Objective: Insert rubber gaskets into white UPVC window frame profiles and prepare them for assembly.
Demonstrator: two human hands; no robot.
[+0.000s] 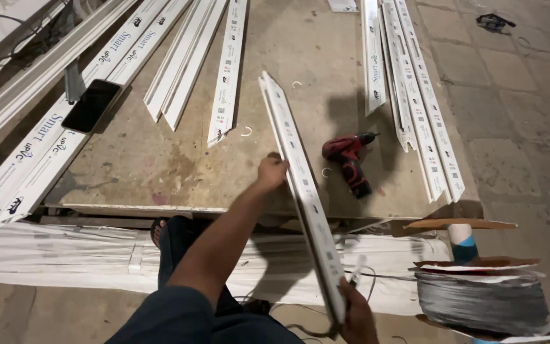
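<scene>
I hold a long white plastic profile strip [300,185] slanted over the worktable [160,165]. My left hand [270,173] grips its left edge about midway along. Down at the bottom of the view, my right hand [356,313] grips its near end and also pinches a thin white pen-like object [358,269]. The strip's far end rests near the middle of the table. A red and black cordless drill [349,162] lies on the table just right of the strip.
Several white profile strips lie at the table's right [415,102], centre [227,70] and left [65,127]. A black phone [90,105] rests on the left ones. A spool of grey cord [482,299] stands at lower right. White sheeting [65,255] hangs below the table edge.
</scene>
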